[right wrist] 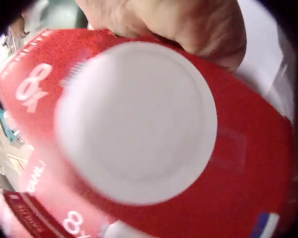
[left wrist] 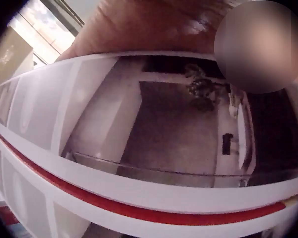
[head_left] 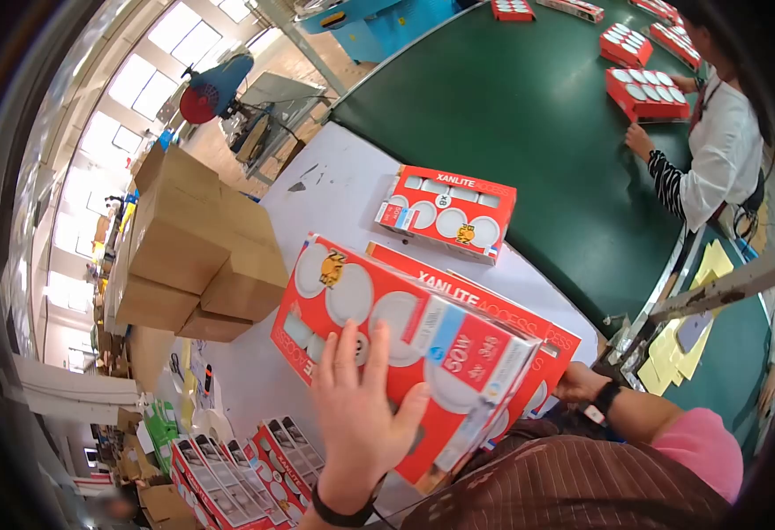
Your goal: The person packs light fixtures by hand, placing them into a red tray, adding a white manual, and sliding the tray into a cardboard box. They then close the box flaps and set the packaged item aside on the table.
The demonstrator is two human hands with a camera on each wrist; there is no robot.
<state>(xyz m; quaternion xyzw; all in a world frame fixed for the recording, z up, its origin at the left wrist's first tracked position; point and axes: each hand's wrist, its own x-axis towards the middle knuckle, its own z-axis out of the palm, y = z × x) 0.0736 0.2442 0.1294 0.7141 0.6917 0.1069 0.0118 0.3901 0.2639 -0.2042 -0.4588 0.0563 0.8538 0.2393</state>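
The front box (head_left: 412, 349) lies right under my left hand (head_left: 361, 415), its long axis slanting from far left to near right, and the rear box (head_left: 559, 349) sits just behind it on nearly the same slant. My left hand is the nearer to the front box: its fingers lie straight and spread on the printed face, thumb towards the right, pressing rather than wrapping round. My right hand (head_left: 583, 383) grips the rear box at its near right end, though the fingertips are hidden, so I cannot tell how far round they reach. Nor can I tell whether the lower edges touch the white table (head_left: 352, 199). The far box (head_left: 449, 216) lies beyond both, beside the green worktop (head_left: 493, 106).

Both boxes look like thin, slightly shiny card, red and flat-sided with crisp corners, their faces patterned with white discs (head_left: 349, 296); from my right wrist, one big smooth disc (right wrist: 139, 124) stands out against the red. From my left wrist I see pale edges, a red stripe (left wrist: 139, 214) and what seems a printed room. To the left, brown cartons (head_left: 184, 221) are dull, plain cardboard.
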